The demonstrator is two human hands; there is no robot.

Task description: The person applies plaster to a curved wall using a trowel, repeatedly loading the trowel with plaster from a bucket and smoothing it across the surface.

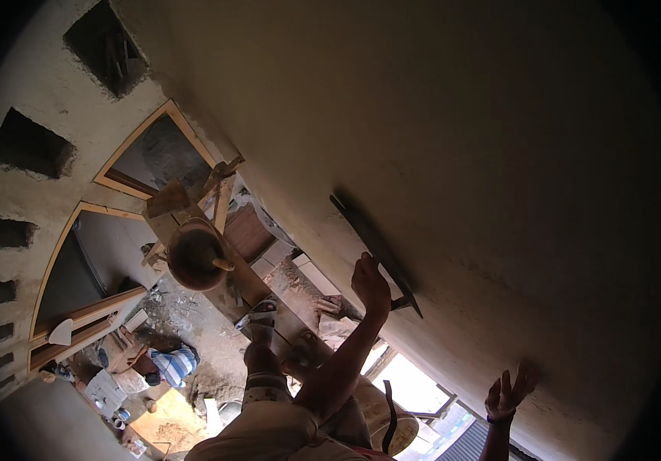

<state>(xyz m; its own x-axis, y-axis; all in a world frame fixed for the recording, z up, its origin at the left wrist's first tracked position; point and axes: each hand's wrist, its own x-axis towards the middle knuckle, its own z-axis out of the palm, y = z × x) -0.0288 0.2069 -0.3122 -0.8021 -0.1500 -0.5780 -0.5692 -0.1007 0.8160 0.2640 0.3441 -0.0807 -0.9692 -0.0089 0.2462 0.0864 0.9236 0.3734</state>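
My left hand (369,283) is closed around the handle of a long, flat plastering float (350,215), which lies along the plastered wall (484,192) that fills the right side. My right hand (512,393) has its fingers spread near the wall surface, lower down at the right, with nothing in it. A bucket (196,265) with a short-handled tool inside rests on the wooden plank (242,288) to the left of the float. My legs and sandalled feet are on that plank.
The plank is raised above a debris-strewn floor (204,342). A person (169,365) in a striped shirt is below at the left. The left wall (61,200) has square holes and two wood-framed openings (169,109). A dark container (388,430) sits beside my legs at the bottom.
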